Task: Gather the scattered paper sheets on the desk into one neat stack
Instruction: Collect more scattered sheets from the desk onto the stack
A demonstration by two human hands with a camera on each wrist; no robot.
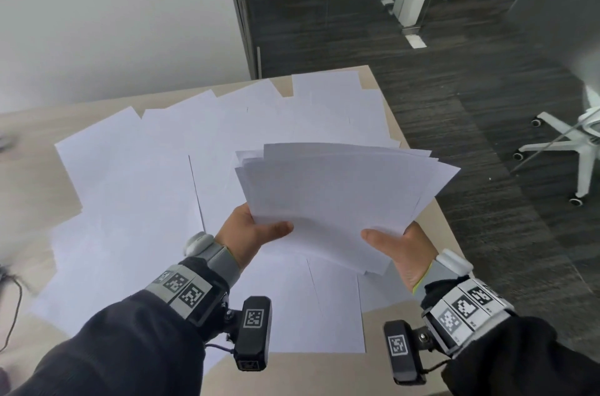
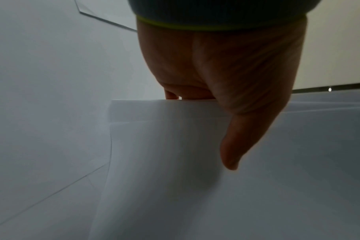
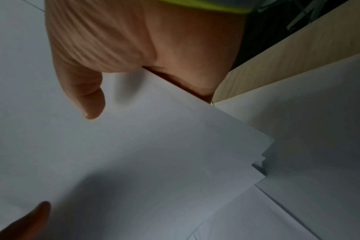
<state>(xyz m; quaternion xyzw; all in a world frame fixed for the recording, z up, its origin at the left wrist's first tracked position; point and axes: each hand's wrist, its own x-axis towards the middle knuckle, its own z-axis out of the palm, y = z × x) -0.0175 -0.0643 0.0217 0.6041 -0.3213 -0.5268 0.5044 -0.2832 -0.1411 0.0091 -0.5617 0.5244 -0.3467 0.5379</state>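
Observation:
A loose bundle of white paper sheets (image 1: 337, 191) is lifted above the desk, its far edges fanned and uneven. My left hand (image 1: 250, 233) grips its near left corner, thumb on top and fingers hidden below. My right hand (image 1: 399, 249) grips the near right corner the same way. The left wrist view shows the left hand (image 2: 236, 97) with its thumb pressed on the bundle (image 2: 195, 178). In the right wrist view the right hand (image 3: 113, 56) has its thumb on the bundle (image 3: 144, 154). Several more white sheets (image 1: 136, 184) lie scattered and overlapping on the desk.
The light wooden desk (image 1: 26, 187) ends at its right edge just beyond my right hand. Dark carpet floor (image 1: 454, 97) lies past it, with a white office chair base (image 1: 565, 145) at the right. A black cable (image 1: 13, 304) hangs at the desk's left side.

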